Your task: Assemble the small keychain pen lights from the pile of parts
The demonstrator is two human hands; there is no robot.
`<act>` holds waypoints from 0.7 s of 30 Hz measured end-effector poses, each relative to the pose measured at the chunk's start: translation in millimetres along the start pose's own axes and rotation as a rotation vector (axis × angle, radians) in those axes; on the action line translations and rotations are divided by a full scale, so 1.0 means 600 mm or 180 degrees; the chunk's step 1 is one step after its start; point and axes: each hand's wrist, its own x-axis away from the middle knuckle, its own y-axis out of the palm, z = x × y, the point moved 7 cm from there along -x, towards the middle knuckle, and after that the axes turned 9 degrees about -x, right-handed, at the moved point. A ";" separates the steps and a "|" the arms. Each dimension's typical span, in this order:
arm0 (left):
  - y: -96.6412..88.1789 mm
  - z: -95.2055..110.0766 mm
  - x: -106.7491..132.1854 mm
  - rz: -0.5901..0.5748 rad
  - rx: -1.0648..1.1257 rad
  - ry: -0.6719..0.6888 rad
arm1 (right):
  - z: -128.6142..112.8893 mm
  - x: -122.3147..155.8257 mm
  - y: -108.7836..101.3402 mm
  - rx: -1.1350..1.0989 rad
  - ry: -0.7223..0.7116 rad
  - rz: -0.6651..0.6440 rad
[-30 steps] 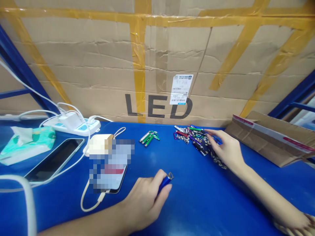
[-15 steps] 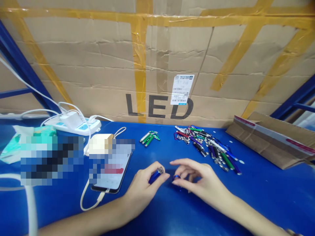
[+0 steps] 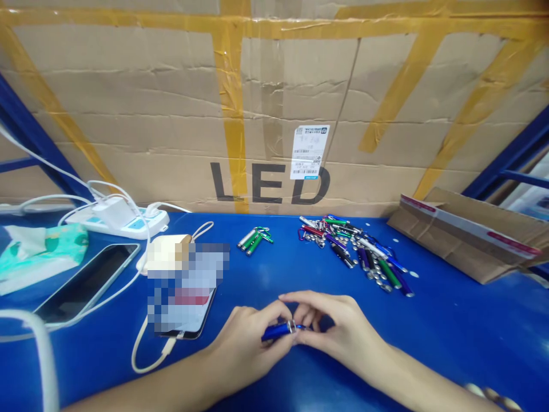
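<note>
My left hand (image 3: 246, 337) is closed around a small blue flashlight (image 3: 275, 331), its silver end pointing right. My right hand (image 3: 343, 323) pinches a blue carabiner clip (image 3: 302, 327) against that silver end; most of the clip is hidden by the fingers. Both hands meet over the front middle of the table. Beyond them lie a few green and silver mini flashlights (image 3: 254, 245) with green clips. Farther right is a loose pile of flashlights (image 3: 369, 246) in several colours, with clips and small silver round pieces among them.
An open cardboard box (image 3: 454, 243) stands at the right. To the left are a plugged-in phone (image 3: 195, 297), another phone (image 3: 92, 283), a tissue pack (image 3: 64, 249) and a power strip (image 3: 143, 222) with white cables. A big taped carton (image 3: 180, 126) walls off the back.
My hands have come together, and the clip in my right hand now meets the flashlight's silver end. The flashlight has turned nearly level. The view has shifted slightly.
</note>
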 end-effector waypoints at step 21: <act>-0.058 0.006 0.004 0.1143 0.1061 0.0290 | 0.005 0.003 0.027 -0.1933 0.1186 -0.0918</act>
